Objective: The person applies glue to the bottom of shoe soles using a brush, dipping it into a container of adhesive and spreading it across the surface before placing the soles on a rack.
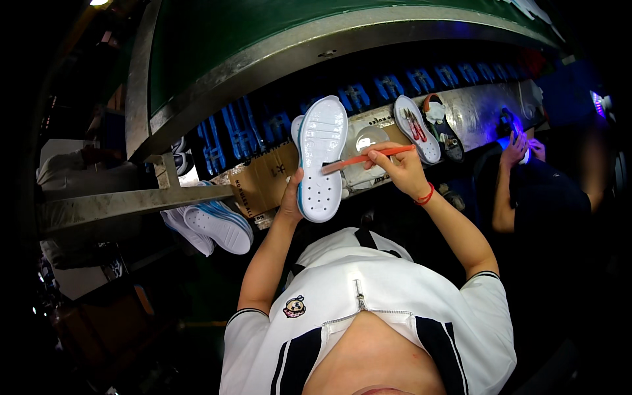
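Note:
A white shoe sole (322,141) with a blue side edge is held up in front of me, its face with small round holes turned toward me. My left hand (291,197) grips it by the left edge near the lower end. In my right hand (401,170) is a brush with an orange-red handle (378,154), and its bristles (332,167) touch the middle of the sole. The upper part of the sole looks wet and shiny. Part of another white sole (295,128) shows behind its left edge. A pale round dish (370,137) stands just beyond my right hand.
Several white and blue soles (220,227) are stacked at the left beside a metal frame bar (138,209). A cardboard sheet (266,178) lies on the bench. To the right, one sole (417,128) carries red-handled tools. Blue racks line the back; a co-worker's hands (517,150) are at far right.

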Motion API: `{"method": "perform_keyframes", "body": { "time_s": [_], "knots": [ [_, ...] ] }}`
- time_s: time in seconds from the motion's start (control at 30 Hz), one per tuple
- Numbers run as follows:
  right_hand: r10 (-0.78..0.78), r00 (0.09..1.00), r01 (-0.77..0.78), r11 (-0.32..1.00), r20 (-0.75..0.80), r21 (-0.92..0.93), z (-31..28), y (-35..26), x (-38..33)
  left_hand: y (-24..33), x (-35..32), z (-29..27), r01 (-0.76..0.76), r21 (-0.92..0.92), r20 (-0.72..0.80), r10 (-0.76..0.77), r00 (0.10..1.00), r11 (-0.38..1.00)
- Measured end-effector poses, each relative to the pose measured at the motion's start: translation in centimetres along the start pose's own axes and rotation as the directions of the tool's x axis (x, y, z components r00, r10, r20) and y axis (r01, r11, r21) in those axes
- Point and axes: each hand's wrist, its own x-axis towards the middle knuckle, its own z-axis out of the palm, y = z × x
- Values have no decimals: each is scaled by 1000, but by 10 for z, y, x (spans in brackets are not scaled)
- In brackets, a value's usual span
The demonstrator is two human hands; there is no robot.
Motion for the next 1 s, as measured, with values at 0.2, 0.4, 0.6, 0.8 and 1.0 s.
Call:
{"method": "perform_keyframes", "body": {
  "time_s": [0.2,0.4,0.6,0.8,1.0],
  "knots": [
    [249,961,-190,910,-119,368,-20,23,28,3,-3,21,76,-113,104,-65,993,991],
    [156,952,-60,939,-263,340,-38,7,55,0,-8,29,110,-170,148,-85,985,979],
    [-14,962,43,994,-274,101,-52,9,60,0,-8,31,106,-135,171,-82,982,985],
    [-157,977,125,970,-145,-207,-27,-5,37,4,1,19,-68,68,-45,71,996,995],
    [-190,982,189,963,13,-190,2,2,-2,14,5,21,-131,168,-318,180,931,977]
  ]
}}
